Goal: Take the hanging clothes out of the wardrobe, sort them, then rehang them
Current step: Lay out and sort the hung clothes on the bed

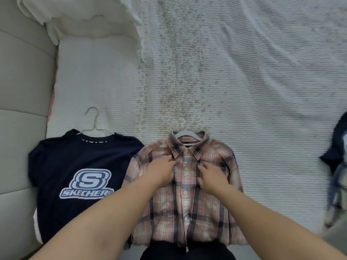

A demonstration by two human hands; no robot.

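A pink and navy plaid shirt (189, 209) lies flat on the bed, buttoned, on a white hanger (185, 133). To its left lies a navy T-shirt (71, 166) with a white logo, on a thin wire hanger (93, 121). My left hand (162, 170) rests on the plaid shirt's chest left of the button row, fingertips bent against the cloth. My right hand (211, 177) lies on the chest right of the buttons, fingers pointing at the placket. Whether either hand pinches fabric is unclear.
The white ribbed bedspread (244, 91) stretches away ahead, speckled in the middle. A padded beige headboard (20, 91) runs along the left and a white pillow (78, 17) sits at the top left. More dark and blue clothes (336, 166) lie at the right edge.
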